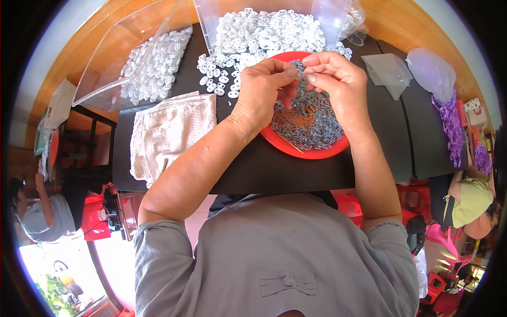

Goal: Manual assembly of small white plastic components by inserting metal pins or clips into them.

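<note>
My left hand (262,91) and my right hand (339,89) hover close together over a round red plate (316,154). Each has thumb and forefinger pinched together; whatever they hold is too small to make out. Under them, the plate carries a heap of small, slim grey metal-looking pieces (317,132). A thin wooden stick (292,145) lies at the heap's near edge. Beyond my left hand, small white oval plastic pieces with holes (216,76) spill over the dark table (237,177), in front of a clear plastic bin (205,24) full of the same kind.
At left lie a folded pale towel (169,132) and a tilted clear box (100,79) with more white pieces. Clear plastic bags (388,74) and purple strands (450,127) are on the right. People sit at both sides, one in yellow-green (472,201), near red and pink stools (95,216).
</note>
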`<action>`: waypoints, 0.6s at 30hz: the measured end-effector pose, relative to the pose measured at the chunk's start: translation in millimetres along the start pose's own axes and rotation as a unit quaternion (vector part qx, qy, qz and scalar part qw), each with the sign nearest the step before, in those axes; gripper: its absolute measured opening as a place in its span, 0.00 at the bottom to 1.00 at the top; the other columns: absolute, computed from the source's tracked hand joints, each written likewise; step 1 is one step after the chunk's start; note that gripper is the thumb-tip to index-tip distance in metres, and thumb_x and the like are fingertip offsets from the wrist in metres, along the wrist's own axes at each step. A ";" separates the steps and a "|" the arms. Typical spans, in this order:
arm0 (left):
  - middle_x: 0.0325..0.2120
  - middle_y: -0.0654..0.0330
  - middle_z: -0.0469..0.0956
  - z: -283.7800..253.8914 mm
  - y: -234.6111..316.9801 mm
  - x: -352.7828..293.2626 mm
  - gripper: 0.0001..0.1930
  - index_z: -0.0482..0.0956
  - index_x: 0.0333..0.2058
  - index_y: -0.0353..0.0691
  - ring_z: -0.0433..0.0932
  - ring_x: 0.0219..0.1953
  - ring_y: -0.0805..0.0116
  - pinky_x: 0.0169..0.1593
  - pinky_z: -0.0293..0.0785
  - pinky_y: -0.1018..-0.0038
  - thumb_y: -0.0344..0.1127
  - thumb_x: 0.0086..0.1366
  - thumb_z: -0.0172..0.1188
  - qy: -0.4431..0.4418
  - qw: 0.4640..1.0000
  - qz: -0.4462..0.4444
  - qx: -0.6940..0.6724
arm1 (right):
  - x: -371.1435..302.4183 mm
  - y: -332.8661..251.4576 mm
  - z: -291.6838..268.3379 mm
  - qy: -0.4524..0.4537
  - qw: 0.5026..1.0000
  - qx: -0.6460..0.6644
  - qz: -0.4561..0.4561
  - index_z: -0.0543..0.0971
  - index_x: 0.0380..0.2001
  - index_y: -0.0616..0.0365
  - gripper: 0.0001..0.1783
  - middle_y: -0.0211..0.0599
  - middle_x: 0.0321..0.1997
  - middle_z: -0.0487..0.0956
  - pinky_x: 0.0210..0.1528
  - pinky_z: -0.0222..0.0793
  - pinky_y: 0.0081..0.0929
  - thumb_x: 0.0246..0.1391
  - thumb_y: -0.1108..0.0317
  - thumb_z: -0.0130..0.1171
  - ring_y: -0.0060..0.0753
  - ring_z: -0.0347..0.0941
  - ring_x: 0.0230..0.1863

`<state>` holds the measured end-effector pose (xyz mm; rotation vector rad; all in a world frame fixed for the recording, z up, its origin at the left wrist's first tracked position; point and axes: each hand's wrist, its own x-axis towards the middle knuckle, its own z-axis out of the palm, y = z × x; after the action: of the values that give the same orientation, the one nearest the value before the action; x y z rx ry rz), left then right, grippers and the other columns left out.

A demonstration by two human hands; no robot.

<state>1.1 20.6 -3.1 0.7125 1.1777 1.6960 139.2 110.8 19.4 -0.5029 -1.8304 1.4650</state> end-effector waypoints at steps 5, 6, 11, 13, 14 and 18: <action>0.24 0.58 0.77 -2.4 -0.8 2.3 0.04 0.76 0.33 0.31 0.75 0.22 0.71 0.20 0.71 0.77 0.27 0.63 0.59 -0.004 0.999 -0.020 -0.038 | -1.0 -2.1 2.7 0.020 0.999 -0.023 -0.019 0.80 0.38 0.64 0.10 0.33 0.35 0.81 0.36 0.73 0.18 0.51 0.82 0.56 0.18 0.75 0.34; 0.24 0.58 0.77 -2.4 -1.1 2.2 0.04 0.76 0.33 0.31 0.75 0.22 0.71 0.20 0.71 0.77 0.27 0.63 0.59 -0.003 0.999 -0.020 -0.039 | -0.6 -0.6 1.9 0.023 0.999 -0.019 -0.023 0.80 0.38 0.64 0.10 0.33 0.35 0.81 0.36 0.73 0.18 0.51 0.82 0.56 0.18 0.76 0.34; 0.25 0.56 0.78 -2.1 -2.7 2.5 0.05 0.76 0.34 0.30 0.76 0.23 0.70 0.19 0.72 0.76 0.26 0.62 0.59 -0.009 0.998 -0.026 -0.059 | -0.5 3.8 5.0 0.042 0.998 -0.029 -0.048 0.81 0.36 0.63 0.10 0.32 0.35 0.82 0.38 0.74 0.18 0.50 0.83 0.56 0.19 0.77 0.36; 0.25 0.56 0.78 -2.0 -2.7 2.4 0.05 0.76 0.34 0.29 0.77 0.23 0.69 0.19 0.72 0.76 0.26 0.62 0.59 -0.008 0.998 -0.026 -0.059 | -0.6 4.2 5.4 0.045 0.997 -0.037 -0.053 0.81 0.36 0.63 0.11 0.32 0.34 0.82 0.38 0.74 0.18 0.50 0.83 0.56 0.19 0.78 0.37; 0.25 0.56 0.78 -2.0 -2.7 2.3 0.05 0.76 0.34 0.29 0.77 0.23 0.69 0.19 0.72 0.76 0.26 0.62 0.59 -0.008 0.998 -0.026 -0.057 | -0.8 5.4 4.9 0.045 0.997 -0.037 -0.053 0.81 0.36 0.63 0.11 0.32 0.34 0.82 0.38 0.74 0.18 0.50 0.83 0.56 0.19 0.78 0.37; 0.25 0.55 0.78 -1.2 -1.8 1.6 0.05 0.76 0.34 0.29 0.77 0.23 0.69 0.18 0.72 0.76 0.25 0.62 0.59 -0.009 0.998 -0.028 -0.063 | -2.2 7.3 3.2 0.029 0.992 -0.097 -0.080 0.80 0.38 0.62 0.10 0.33 0.39 0.82 0.40 0.73 0.18 0.52 0.82 0.57 0.20 0.78 0.40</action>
<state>0.1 21.8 -5.2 0.6111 1.0570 1.6975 137.3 109.2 11.5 -0.4756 -1.9296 1.1614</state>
